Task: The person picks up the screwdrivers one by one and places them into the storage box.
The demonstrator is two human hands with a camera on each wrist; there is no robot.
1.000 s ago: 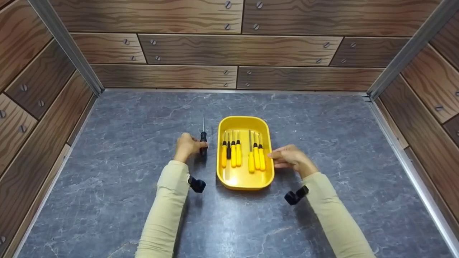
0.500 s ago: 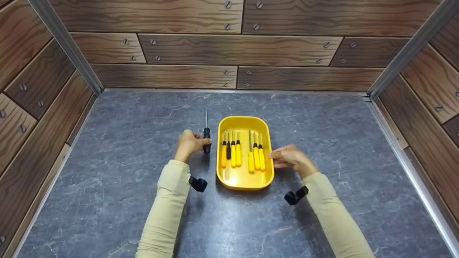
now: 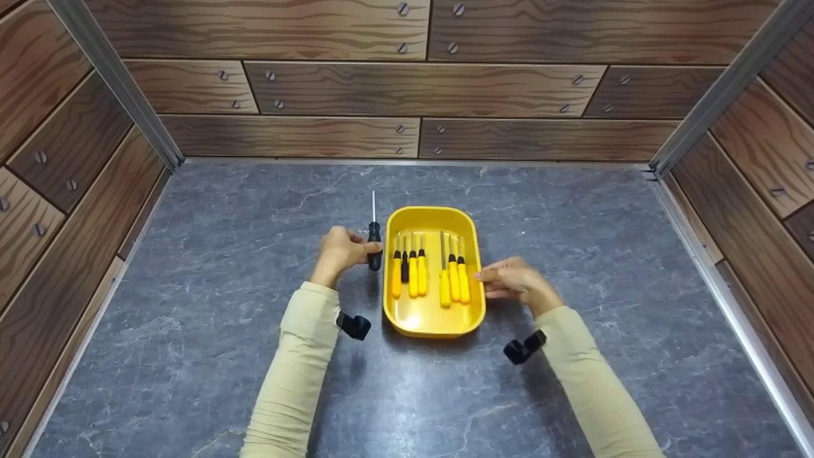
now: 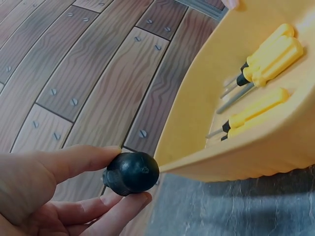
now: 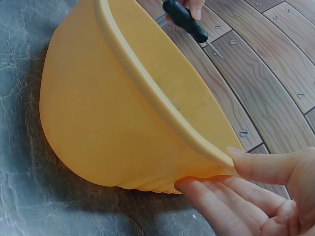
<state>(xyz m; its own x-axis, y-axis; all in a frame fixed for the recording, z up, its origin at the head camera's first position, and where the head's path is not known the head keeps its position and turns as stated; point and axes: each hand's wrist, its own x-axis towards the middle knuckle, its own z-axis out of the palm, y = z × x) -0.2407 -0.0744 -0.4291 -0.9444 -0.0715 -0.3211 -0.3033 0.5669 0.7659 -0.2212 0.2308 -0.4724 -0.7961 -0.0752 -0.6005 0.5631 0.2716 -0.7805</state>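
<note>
A black-handled screwdriver [image 3: 374,245] is pinched between the thumb and fingers of my left hand [image 3: 341,253], its thin shaft pointing away from me. It is just left of a yellow tray [image 3: 435,326], and the left wrist view shows its rounded handle end [image 4: 139,172] close up. On the tray's right side, my right hand [image 3: 516,282] pinches the wall, thumb over the rim and fingers against the outside. Inside the tray lie two groups of screwdrivers: several on the left, including a small black one [image 3: 405,267], and yellow-handled ones [image 3: 455,280] on the right.
The tray stands on a grey marbled tabletop [image 3: 210,305]. Wood-patterned panels [image 3: 420,89] rise at the back and both sides, with metal rails [image 3: 744,299] along the edges. A black wrist camera [image 3: 354,326] is strapped to the left sleeve, another [image 3: 524,347] to the right.
My left hand has moved right and slightly away from me, bringing the black screwdriver closer to the tray's left rim. The right hand and the tray have stayed in place.
</note>
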